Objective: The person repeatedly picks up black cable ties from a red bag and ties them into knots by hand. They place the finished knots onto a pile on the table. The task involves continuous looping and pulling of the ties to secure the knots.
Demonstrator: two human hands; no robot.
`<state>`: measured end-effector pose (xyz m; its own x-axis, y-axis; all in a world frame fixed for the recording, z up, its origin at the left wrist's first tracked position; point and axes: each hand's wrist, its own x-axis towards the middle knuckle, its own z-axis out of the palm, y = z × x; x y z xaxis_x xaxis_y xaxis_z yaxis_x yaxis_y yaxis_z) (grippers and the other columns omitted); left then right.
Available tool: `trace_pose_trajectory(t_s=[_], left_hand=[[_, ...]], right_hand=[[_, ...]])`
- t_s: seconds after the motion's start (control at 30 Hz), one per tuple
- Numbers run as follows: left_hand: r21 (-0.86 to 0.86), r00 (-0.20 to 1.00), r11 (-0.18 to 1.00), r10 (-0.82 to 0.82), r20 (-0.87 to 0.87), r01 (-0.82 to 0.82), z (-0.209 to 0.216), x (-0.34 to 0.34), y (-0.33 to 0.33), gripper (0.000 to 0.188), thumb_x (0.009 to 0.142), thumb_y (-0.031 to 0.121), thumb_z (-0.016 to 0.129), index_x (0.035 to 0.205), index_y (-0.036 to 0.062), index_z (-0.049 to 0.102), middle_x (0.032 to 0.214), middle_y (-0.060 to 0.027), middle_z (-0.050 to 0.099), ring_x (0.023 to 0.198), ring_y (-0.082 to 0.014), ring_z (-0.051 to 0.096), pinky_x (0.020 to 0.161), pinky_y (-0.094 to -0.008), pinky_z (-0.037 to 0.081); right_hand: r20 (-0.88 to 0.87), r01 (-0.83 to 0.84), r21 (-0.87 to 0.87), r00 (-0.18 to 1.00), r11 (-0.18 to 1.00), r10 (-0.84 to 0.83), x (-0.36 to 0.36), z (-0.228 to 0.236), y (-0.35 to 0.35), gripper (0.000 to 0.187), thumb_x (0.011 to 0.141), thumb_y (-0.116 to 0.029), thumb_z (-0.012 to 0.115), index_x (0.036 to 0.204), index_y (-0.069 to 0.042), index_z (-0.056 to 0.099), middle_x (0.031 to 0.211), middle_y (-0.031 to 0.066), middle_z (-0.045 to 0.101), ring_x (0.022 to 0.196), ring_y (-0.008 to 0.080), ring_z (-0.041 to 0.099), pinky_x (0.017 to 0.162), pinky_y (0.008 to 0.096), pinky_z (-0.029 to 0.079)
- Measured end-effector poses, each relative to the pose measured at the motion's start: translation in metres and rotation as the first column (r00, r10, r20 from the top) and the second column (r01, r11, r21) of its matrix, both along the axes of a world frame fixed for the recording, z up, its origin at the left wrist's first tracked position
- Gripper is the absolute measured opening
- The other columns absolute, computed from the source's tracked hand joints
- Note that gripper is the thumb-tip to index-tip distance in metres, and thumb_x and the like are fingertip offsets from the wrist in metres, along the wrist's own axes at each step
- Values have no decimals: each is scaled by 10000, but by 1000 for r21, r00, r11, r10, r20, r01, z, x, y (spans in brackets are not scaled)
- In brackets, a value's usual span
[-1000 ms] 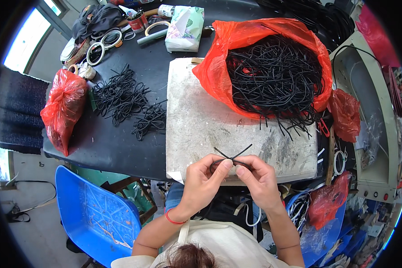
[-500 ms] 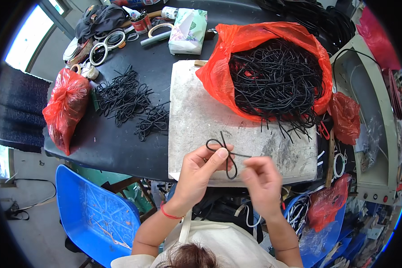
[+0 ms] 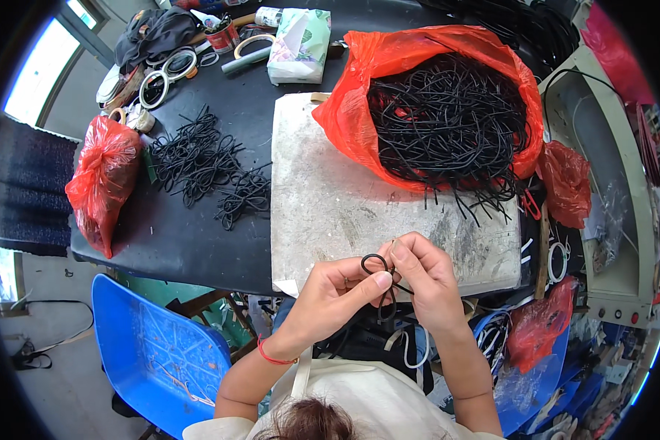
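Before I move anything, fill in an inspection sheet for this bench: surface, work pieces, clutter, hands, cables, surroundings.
Surface: black tabletop with a pale, stained board.
Work pieces: looped black cord between the hands; pile of black cords left of the board; open red bag full of black strands, some spilling over its near edge.
Clutter: tissue pack, red tin, knotted red bag.
Hands: left hand pinches the cord; right hand is close against it, grip partly hidden.
Cables: black cable arching over the pale cabinet at right.
Surroundings: blue tub at lower left, holding pale strips.
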<state>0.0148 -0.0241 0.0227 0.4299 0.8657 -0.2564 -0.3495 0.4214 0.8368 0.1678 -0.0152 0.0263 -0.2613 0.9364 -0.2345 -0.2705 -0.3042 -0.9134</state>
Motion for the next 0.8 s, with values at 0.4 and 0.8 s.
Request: trace_pose_trajectory(t_s=[0.4,0.8], left_hand=[[-48,941,943,333,57,-330,-10,2,1,180,888,132,557,982,-20,578,845,-55,606,743,-117,590,697,-248,490],[215,923,957,254,-287,-196,-13,-1,-8,158,860,93,580,938,-40,615,807,-94,658,761,-130,641,689,-243,502]], right_hand=[[244,89,117,963,989,-116,3,0,0,276,944,-253,460,939,3,563,866,31,577,773,80,516,718,230,427],[294,74,157,948,985,-118,6,-9,-3,146,903,-123,534,813,-8,547,714,-30,515,626,13,406,551,181,332]])
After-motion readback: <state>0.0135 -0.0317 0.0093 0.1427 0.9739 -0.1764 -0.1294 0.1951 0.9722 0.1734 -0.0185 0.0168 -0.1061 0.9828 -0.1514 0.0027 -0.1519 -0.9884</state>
